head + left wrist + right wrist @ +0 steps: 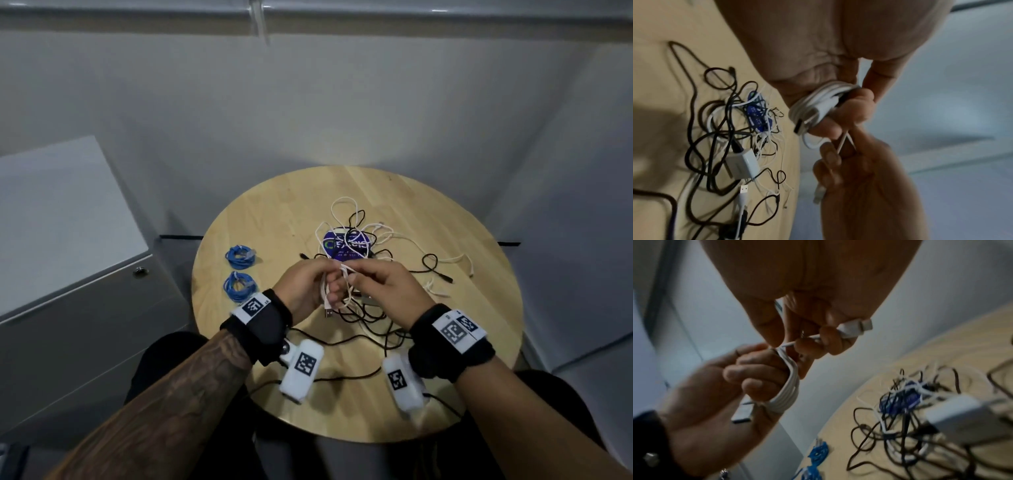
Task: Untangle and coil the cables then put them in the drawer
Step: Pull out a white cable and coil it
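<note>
My left hand (310,286) grips a coiled white USB cable (813,104), its loops wrapped over the fingers (764,379); one metal plug hangs below the palm (743,412). My right hand (376,284) pinches the free end of the same white cable (805,339), with the other plug (856,327) sticking out past its curled fingers. Both hands hover above the round wooden table (260,219). Behind them lies a tangle of black and white cables (370,243) around a blue round object (346,245) and a white charger block (744,162).
Two coiled blue cables (239,255) (239,286) lie on the table's left side. A grey drawer cabinet (68,246) with a round lock stands left of the table; its drawers look closed. Black cables trail toward the near table edge (342,342).
</note>
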Available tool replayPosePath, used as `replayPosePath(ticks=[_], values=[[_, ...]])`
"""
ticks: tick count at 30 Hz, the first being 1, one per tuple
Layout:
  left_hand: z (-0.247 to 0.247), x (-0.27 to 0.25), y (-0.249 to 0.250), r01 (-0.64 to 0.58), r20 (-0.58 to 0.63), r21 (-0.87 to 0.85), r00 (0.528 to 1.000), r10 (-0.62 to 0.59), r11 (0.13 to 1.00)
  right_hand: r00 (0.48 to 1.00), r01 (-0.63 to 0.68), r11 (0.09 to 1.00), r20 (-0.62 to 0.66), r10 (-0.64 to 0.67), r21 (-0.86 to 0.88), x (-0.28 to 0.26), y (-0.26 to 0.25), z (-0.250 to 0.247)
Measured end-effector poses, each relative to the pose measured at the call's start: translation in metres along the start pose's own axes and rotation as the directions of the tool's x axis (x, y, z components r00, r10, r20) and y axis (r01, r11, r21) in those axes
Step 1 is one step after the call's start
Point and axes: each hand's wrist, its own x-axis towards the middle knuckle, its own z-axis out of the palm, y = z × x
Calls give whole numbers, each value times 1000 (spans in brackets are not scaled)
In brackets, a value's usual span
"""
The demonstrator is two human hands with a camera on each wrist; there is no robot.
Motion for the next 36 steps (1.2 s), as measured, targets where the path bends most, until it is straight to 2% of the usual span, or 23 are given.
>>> replayPosePath(ticks=[2,5,9,13,14,18,21,24,26,29,33,36], values=[[-7,4,-4,66,-22,-79,997,-68,995,999,-32,999,41,30,42,4,8,1],[-14,9,-9,106,-26,-111,994,-110,988,996,-67,998,57,67,-3,10,17,-3],[-14,16,-12,51,-85,-17,995,-52,999,995,-98,993,18,99,-63,13,24,-4],[-21,23,-18,-25,-124,242,991,57,970,996,-81,992,-36,78,-95,9,22,1],[-23,23,-18,-24,-113,251,992,54,968,996,-75,994,-55,70,-76,8,21,2],[-22,20,-25,-11,-91,49,996,15,999,988,-100,993,-108,106,56,5,24,8],[-18,20,-31,-23,-211,8,977,24,1000,989,-100,994,-111,94,-53,3,31,13],[-21,24,-35,-108,-307,180,938,160,978,989,-118,993,-90,117,0,4,35,14],[-22,24,-37,-145,-279,291,933,229,946,988,-123,992,-100,120,-20,4,36,14],[-18,21,-39,-145,-236,334,944,232,931,980,-149,981,-148,130,-121,2,40,11],[-10,18,-40,-111,-165,355,970,179,928,940,-252,963,-213,267,98,3,43,7],[-8,18,-40,-101,-145,374,975,166,922,926,-259,934,-212,313,248,4,40,3]])
